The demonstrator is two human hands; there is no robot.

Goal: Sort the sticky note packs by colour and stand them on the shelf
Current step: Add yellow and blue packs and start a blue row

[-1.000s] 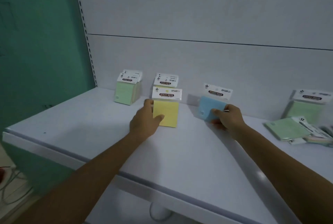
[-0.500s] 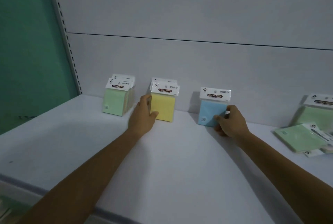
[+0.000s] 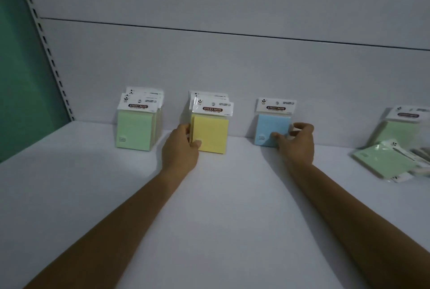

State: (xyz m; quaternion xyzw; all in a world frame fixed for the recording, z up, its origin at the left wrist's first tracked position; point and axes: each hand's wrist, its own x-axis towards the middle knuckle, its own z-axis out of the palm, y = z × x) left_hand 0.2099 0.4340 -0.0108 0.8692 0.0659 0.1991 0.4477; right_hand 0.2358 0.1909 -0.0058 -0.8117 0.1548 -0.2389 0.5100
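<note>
Gripping yellow pack (image 3: 210, 134) with left hand (image 3: 180, 146), right hand (image 3: 296, 141) on blue pack (image 3: 271, 128)

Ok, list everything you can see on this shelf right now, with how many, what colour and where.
green sticky note packs: at least two, pale green, standing at the back left of the shelf
yellow sticky note packs: at least two, yellow, standing at the back centre
blue sticky note pack: one, pale blue, standing right of the yellow ones
leaning green pack: one, green, propped against the back panel at far right
loose packs: a few, green on top, lying flat at far right
shelf: one, white
left hand: on the front yellow pack
right hand: on the blue pack
</note>
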